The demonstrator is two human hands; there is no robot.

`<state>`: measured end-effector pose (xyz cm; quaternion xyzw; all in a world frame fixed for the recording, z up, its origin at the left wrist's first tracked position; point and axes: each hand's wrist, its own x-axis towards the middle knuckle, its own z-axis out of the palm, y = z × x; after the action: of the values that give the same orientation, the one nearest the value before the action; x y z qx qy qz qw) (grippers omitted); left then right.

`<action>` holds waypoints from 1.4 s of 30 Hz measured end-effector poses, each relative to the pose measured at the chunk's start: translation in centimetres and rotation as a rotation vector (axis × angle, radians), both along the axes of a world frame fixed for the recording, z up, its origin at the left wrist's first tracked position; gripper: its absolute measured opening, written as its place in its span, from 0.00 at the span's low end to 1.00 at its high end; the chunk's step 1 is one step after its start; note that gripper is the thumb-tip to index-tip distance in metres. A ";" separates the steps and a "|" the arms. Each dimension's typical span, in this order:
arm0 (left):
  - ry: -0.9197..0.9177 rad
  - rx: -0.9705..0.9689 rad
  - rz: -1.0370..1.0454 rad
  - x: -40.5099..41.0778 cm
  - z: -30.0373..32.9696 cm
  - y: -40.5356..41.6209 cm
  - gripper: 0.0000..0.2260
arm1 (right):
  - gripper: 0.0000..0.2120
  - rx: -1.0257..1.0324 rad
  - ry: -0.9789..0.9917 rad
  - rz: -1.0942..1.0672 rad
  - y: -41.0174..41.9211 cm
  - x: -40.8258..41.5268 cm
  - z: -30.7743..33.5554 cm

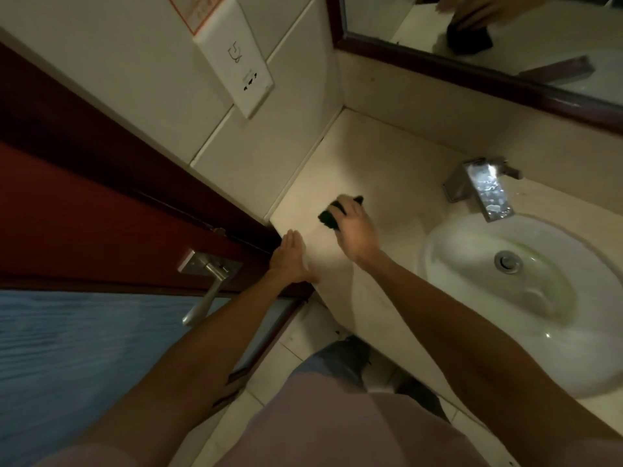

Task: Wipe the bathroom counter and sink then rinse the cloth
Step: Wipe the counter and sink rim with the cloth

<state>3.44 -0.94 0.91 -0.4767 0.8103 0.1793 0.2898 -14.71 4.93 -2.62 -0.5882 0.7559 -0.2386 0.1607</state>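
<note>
A beige stone counter point(381, 170) runs from the wall corner to a white oval sink point(472, 241) on the right. My right hand point(357, 230) presses a dark cloth point(328, 217) flat on the counter's left part, well left of the sink; the cloth shows only at my fingertips. My left hand point(291, 259) rests flat, fingers together, on the counter's front left corner and holds nothing. A square chrome faucet point(485, 190) stands behind the sink and no water shows under it. The sink's drain point(507, 261) is uncovered.
A dark red door point(101, 210) with a steel lever handle point(209, 288) stands close on the left. A white wall plate with sockets point(236, 59) hangs above the counter. A wood-framed mirror point(488, 79) runs along the back. Pale floor tiles point(279, 369) lie below.
</note>
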 end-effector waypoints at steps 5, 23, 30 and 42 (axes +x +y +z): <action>0.035 -0.022 -0.048 0.7 -1.5 -0.3 0.68 | 0.24 0.174 0.069 0.121 -3.7 3.9 -2.1; -0.310 -0.028 -0.196 -3.8 0.6 -0.6 0.69 | 0.23 0.177 -0.017 -0.306 10.5 -10.1 -2.7; -0.266 -0.031 -0.180 -3.4 0.6 -0.5 0.69 | 0.25 0.098 -0.006 -0.397 11.7 -11.3 -0.1; -0.002 -0.073 -0.214 1.6 0.0 -1.5 0.62 | 0.24 0.235 -0.002 -0.106 -4.5 1.7 -2.4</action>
<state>5.03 -2.46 0.92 -0.3978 0.8623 0.1171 0.2906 -13.03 0.43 -5.02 -0.5243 0.8084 -0.1571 0.2166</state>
